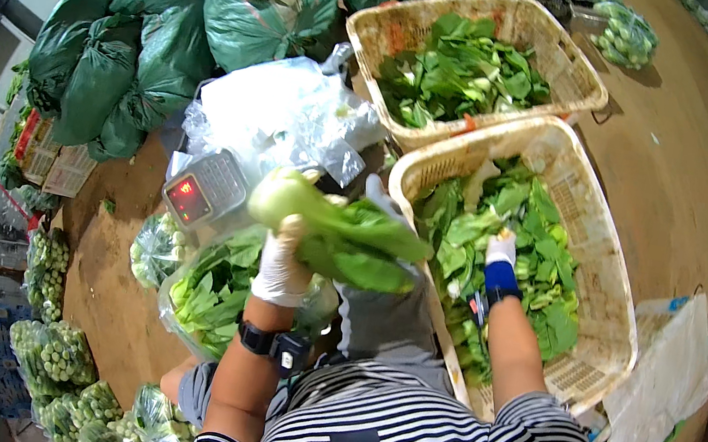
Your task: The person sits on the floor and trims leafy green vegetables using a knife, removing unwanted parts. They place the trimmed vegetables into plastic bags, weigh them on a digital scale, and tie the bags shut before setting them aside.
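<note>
My left hand, in a white glove, is closed around a bok choy. Its pale bulbous base points left and its green leaves hang to the right. My right hand, gloved with a blue cuff, is down in the near cream plastic basket among loose bok choy. Its fingers look curled in against the leaves, and what they grip is hidden. Below my left hand, an open clear plastic bag holds more bok choy. A scale display with red digits stands beside it.
Another cream basket of greens adjoins the near one. Clear plastic bags are heaped beyond the scale. Stuffed green sacks stand at the far left. Filled vegetable bags line the left floor. A white sheet lies at the right.
</note>
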Demonstrator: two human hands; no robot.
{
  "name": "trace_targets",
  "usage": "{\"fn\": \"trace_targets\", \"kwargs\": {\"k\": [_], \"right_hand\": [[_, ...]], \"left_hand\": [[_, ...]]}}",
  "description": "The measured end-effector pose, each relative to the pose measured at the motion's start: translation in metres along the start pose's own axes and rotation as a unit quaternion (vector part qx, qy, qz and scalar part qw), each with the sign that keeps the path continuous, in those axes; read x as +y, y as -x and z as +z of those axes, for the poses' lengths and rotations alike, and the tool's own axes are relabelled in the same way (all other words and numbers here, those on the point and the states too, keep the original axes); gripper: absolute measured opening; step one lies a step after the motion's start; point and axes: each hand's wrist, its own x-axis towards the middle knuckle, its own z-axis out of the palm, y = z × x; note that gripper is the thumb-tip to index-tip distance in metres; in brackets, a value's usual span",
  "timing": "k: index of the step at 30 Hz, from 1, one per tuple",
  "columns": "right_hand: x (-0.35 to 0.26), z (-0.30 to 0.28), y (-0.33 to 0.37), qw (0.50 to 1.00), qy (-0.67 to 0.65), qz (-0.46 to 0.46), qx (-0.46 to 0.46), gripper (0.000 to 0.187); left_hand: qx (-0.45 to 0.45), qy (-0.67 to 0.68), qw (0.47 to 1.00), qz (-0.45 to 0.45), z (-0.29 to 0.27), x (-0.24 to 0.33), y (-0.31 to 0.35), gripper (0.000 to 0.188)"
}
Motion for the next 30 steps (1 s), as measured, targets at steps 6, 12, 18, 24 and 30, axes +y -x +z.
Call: {"fn": "trace_targets", "kwargs": {"k": [6, 12, 18, 24, 30], "right_hand": [[-0.136, -0.085, 0.027, 0.868, -0.459, 0.095, -0.162, 0.027], [-0.2, -0.147, -0.013, 0.817, -0.49, -0.063, -0.298, 0.032], [-0.251, -0.15, -0.014, 0.926, -0.185, -0.234, -0.229, 0.034], [-0.299, -0.14, -0.03, 0.87, 0.016, -0.43, -0.241, 0.035], [-0.328, -0.129, -0.017, 0.82, 0.128, -0.543, -0.128, 0.035]], "left_hand": [[-0.058, -0.235, 0.956, 0.165, 0.053, -0.08, -0.121, 0.061], [-0.069, -0.134, 0.979, 0.134, 0.079, -0.158, -0.171, 0.066], [-0.042, -0.141, 0.987, 0.073, 0.06, -0.144, -0.182, 0.064], [-0.125, -0.146, 0.979, 0.065, 0.033, -0.128, -0.191, 0.059], [-0.177, -0.22, 0.955, 0.094, 0.03, -0.116, -0.195, 0.051]]}}
